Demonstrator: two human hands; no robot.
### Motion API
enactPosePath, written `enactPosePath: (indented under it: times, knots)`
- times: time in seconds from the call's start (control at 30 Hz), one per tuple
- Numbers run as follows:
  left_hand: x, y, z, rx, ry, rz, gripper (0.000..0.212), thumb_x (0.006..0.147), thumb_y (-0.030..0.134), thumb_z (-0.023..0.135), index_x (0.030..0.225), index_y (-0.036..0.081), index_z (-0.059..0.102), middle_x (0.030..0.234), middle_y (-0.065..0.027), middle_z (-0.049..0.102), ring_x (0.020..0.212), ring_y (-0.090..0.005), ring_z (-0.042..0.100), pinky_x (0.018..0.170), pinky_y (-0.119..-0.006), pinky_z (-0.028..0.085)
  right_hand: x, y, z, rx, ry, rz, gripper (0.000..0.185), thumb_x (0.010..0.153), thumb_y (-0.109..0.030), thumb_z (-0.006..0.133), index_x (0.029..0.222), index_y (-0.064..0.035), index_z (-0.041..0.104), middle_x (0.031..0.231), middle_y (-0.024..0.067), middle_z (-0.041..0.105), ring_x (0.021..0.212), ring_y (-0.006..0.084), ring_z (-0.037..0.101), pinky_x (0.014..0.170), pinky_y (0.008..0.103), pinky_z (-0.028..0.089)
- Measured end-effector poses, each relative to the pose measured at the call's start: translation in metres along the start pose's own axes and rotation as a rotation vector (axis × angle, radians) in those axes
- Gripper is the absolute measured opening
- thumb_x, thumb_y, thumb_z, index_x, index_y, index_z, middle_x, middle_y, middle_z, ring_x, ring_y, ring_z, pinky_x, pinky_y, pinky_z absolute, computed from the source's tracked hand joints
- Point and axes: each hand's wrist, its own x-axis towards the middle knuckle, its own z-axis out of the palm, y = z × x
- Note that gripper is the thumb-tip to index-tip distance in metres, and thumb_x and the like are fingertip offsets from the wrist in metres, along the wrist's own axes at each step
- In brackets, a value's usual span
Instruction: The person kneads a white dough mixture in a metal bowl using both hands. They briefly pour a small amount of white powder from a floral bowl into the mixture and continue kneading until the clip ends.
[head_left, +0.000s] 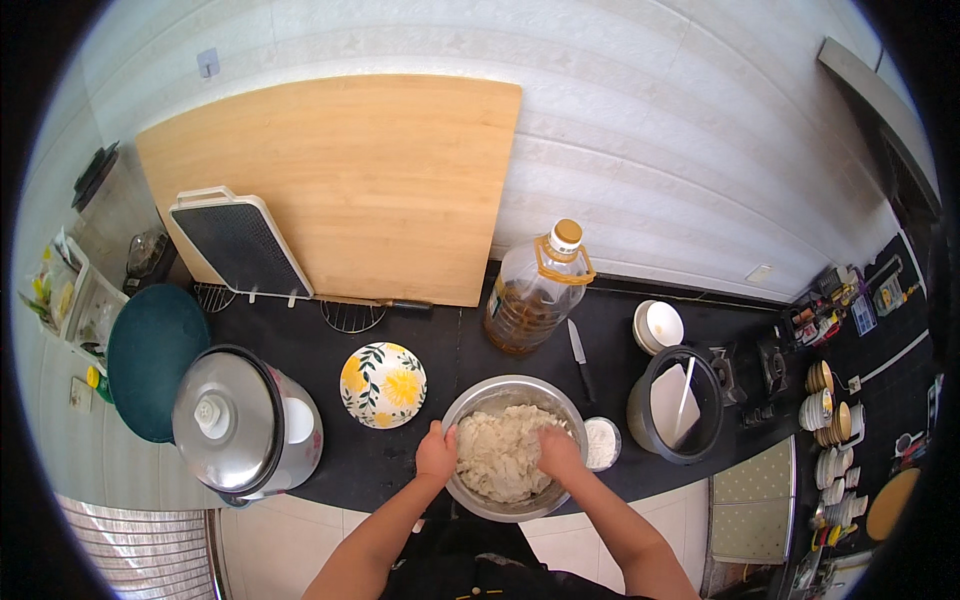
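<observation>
A stainless steel bowl (515, 514) full of pale, lumpy dough (499, 454) stands at the counter's front edge. My left hand (436, 452) grips the bowl's left rim. Inside the bowl, my right hand (559, 450) presses into the right side of the dough; its fingers are blurred and partly hidden, so whether they close on dough is unclear. Touching or very near the bowl's right side is a small bowl of white powder (601, 442). A plate with yellow flowers (383, 385) lies to the left, and a knife with a black handle (581, 360) lies behind the powder.
A large rice cooker (232, 427) and a dark green round tray (154, 364) stand left. Behind are a big wooden board (360, 180) and an oil bottle (532, 300). On the right are a dark pot (645, 420) holding a white scraper, and stacked white bowls (660, 325).
</observation>
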Motion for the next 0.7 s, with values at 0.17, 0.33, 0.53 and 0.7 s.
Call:
enactPosePath:
  times: [0.17,0.33,0.53,0.7]
  knots:
    - [-0.001,-0.008,0.007,-0.023,0.05,0.07,0.03,0.088,0.032,0.044,0.087,0.001,0.045,0.075,-0.0255,0.057,0.073,-0.0433,0.055,0.063,-0.049,0.043,0.038,-0.011,0.018,-0.023,-0.017,0.132,0.067,0.061,-0.022,0.068,0.119,-0.0014,0.043,0.11,0.0194,0.048,0.1,0.0314,0.052,0.087,0.0371,0.043]
    - [0.001,-0.006,0.008,-0.029,0.067,0.055,0.03,0.088,0.032,0.044,0.087,0.002,0.046,0.075,-0.0257,0.057,0.073,-0.0436,0.055,0.063,-0.049,0.043,0.05,-0.012,0.031,0.279,-0.055,0.311,0.075,0.059,-0.029,0.072,0.123,-0.0053,0.04,0.112,0.0203,0.047,0.098,0.0347,0.053,0.088,0.039,0.044]
    - [0.002,-0.012,0.011,-0.036,0.07,0.059,0.03,0.088,0.032,0.044,0.087,0.002,0.046,0.076,-0.0257,0.057,0.073,-0.0437,0.055,0.063,-0.05,0.043,0.005,-0.065,0.008,0.065,-0.032,0.071,0.06,0.061,-0.026,0.069,0.112,-0.0069,0.046,0.098,0.0203,0.05,0.09,0.0347,0.055,0.075,0.0409,0.048]
    - [0.001,-0.007,0.007,-0.02,0.056,0.047,0.03,0.088,0.031,0.044,0.088,0.001,0.045,0.076,-0.026,0.057,0.073,-0.0439,0.055,0.063,-0.05,0.042,-0.02,-0.088,0.046,-0.008,0.126,-0.195,0.022,0.069,-0.011,0.055,0.091,-0.0054,0.052,0.088,0.0176,0.05,0.079,0.0357,0.054,0.061,0.0423,0.049]
